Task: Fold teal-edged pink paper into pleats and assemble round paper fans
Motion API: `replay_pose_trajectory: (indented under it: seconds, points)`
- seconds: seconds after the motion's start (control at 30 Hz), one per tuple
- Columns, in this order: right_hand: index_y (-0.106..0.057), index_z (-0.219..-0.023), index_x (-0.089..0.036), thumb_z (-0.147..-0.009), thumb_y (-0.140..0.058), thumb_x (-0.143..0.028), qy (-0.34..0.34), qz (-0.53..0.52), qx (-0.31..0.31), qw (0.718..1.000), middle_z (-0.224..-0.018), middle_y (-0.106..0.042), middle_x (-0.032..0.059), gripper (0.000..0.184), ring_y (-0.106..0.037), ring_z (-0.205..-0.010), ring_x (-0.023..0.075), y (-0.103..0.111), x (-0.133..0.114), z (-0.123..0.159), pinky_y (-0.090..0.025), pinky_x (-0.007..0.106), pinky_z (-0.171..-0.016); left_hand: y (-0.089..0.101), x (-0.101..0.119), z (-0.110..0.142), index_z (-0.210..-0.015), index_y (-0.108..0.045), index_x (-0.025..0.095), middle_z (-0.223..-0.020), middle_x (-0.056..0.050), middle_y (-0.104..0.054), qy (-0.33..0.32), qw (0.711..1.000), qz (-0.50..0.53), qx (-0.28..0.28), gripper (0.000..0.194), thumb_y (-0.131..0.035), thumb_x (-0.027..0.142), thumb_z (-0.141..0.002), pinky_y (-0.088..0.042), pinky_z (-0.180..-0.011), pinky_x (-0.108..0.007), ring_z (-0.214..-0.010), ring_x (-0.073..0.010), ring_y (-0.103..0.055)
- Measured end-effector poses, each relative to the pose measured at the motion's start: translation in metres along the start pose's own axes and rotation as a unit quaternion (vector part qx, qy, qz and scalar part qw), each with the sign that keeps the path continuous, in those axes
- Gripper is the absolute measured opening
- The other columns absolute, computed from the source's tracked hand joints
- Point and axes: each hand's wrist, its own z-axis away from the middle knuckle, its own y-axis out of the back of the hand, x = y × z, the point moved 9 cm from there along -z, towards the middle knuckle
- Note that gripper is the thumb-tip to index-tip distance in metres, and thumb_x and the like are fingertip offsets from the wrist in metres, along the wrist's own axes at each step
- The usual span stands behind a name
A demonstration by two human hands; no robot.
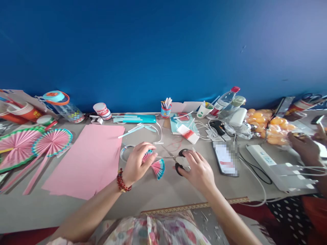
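My left hand [140, 161], with a red bead bracelet [123, 181] at its wrist, is closed on a small pleated paper fan [158, 168], pink with a blue edge. Part of the fan is hidden behind the fingers. My right hand [200, 168] has its fingers in the black handles of a pair of scissors [180, 164]. The blades are spread apart and point left, close to the fan. A roll of clear tape [125, 153] lies just behind my left hand. Behind the scissors is a white card wound with red thread [188, 134].
Pink paper [89, 160] and finished pleated fans [52, 143] lie at left. A phone [225, 159] and a power strip [268, 166] are at right, beside another person's hand [304, 149]. Along the wall stand a pen cup [166, 111], a paper cup [204, 110] and a bottle [224, 101].
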Motion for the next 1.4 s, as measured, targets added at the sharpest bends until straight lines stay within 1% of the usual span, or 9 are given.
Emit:
replay_pose_trajectory:
  seconds: [0.17,0.4,0.6,0.7,0.83,1.0,1.2,1.3,1.4]
  points:
    - [-0.055,-0.115,-0.017,-0.082,-0.068,-0.035,0.022,-0.004,0.000,1.000,-0.113,-0.065,0.0099,0.040,-0.058,-0.100,0.0283,0.003,-0.014,-0.003,-0.047,0.040,-0.085,-0.020,0.012,-0.006,-0.087,-0.065,0.023,-0.089,0.000,-0.071,-0.012,0.998,0.004,-0.055,0.008,-0.062,0.029,-0.090,-0.037,-0.106,-0.040,-0.090,-0.0179,-0.064]
    - [-0.057,-0.112,-0.018,-0.082,-0.068,-0.036,0.018,0.017,0.013,1.000,-0.110,-0.067,0.0094,0.036,-0.059,-0.098,0.0278,0.011,-0.015,-0.001,-0.043,0.040,-0.086,-0.031,-0.002,-0.009,-0.074,-0.058,0.020,-0.076,0.000,-0.065,0.069,0.990,0.088,-0.081,0.020,-0.053,0.024,-0.092,-0.044,-0.072,-0.025,-0.075,-0.0143,-0.060]
    - [-0.057,-0.102,-0.021,-0.083,-0.062,-0.044,-0.146,0.036,-0.055,0.987,-0.088,-0.071,0.0048,0.030,-0.066,-0.079,0.0238,0.000,0.052,0.016,-0.042,0.032,-0.068,0.005,-0.026,-0.014,-0.074,-0.045,0.021,-0.067,0.001,-0.051,0.057,0.998,-0.032,0.023,0.026,-0.035,0.025,-0.099,-0.037,-0.063,-0.027,-0.063,-0.0149,-0.049]
    - [-0.056,-0.095,-0.024,-0.083,-0.059,-0.049,-0.256,0.077,-0.124,0.956,-0.076,-0.070,0.0023,0.027,-0.064,-0.064,0.0219,-0.007,0.094,0.041,-0.031,0.028,-0.052,0.011,-0.053,-0.019,-0.066,-0.040,0.022,-0.058,0.003,-0.043,0.072,0.994,-0.077,0.013,0.032,-0.037,0.026,-0.098,-0.031,-0.056,-0.027,-0.053,-0.0136,-0.042]
    - [-0.056,-0.089,-0.026,-0.083,-0.057,-0.047,-0.273,0.095,-0.175,0.941,-0.080,-0.068,0.0019,0.023,-0.061,-0.060,0.0195,-0.012,0.118,0.061,-0.027,0.027,-0.049,0.003,-0.071,-0.028,-0.071,-0.051,0.020,-0.070,0.000,-0.058,0.032,0.991,-0.124,-0.034,0.025,-0.044,0.024,-0.095,-0.038,-0.065,-0.026,-0.064,-0.0147,-0.054]
    - [-0.054,-0.079,-0.024,-0.079,-0.059,-0.043,-0.268,0.059,-0.204,0.940,-0.080,-0.063,-0.0003,0.020,-0.055,-0.057,0.0153,-0.024,0.128,0.064,-0.026,0.025,-0.049,-0.010,-0.084,-0.036,-0.085,-0.059,0.021,-0.078,-0.002,-0.066,0.029,0.986,-0.158,-0.038,0.011,-0.051,0.023,-0.092,-0.040,-0.072,-0.029,-0.073,-0.0184,-0.061]
    - [-0.053,-0.074,-0.023,-0.078,-0.061,-0.047,-0.221,-0.088,-0.264,0.935,-0.068,-0.061,-0.0026,0.025,-0.058,-0.062,0.0163,-0.038,0.125,0.061,-0.035,0.025,-0.055,-0.013,-0.101,-0.034,-0.078,-0.056,0.019,-0.062,-0.002,-0.060,0.069,0.984,-0.163,-0.027,0.027,-0.040,0.029,-0.097,-0.039,-0.066,-0.029,-0.061,-0.0184,-0.058]
    - [-0.056,-0.076,-0.024,-0.080,-0.058,-0.052,-0.237,-0.068,-0.231,0.941,-0.067,-0.062,-0.0020,0.028,-0.057,-0.060,0.0171,-0.026,0.120,0.055,-0.034,0.025,-0.053,-0.012,-0.102,-0.031,-0.077,-0.057,0.020,-0.065,0.000,-0.063,0.083,0.988,-0.121,-0.045,0.026,-0.043,0.032,-0.096,-0.040,-0.060,-0.025,-0.059,-0.0153,-0.059]
    - [-0.058,-0.081,-0.024,-0.087,-0.052,-0.050,-0.213,-0.083,-0.176,0.957,-0.074,-0.065,-0.0004,0.028,-0.059,-0.063,0.0166,-0.015,0.091,0.040,-0.038,0.026,-0.056,-0.013,-0.103,-0.025,-0.087,-0.063,0.020,-0.077,-0.001,-0.070,0.132,0.989,0.026,-0.063,0.023,-0.048,0.035,-0.094,-0.046,-0.064,-0.024,-0.070,-0.0152,-0.064]
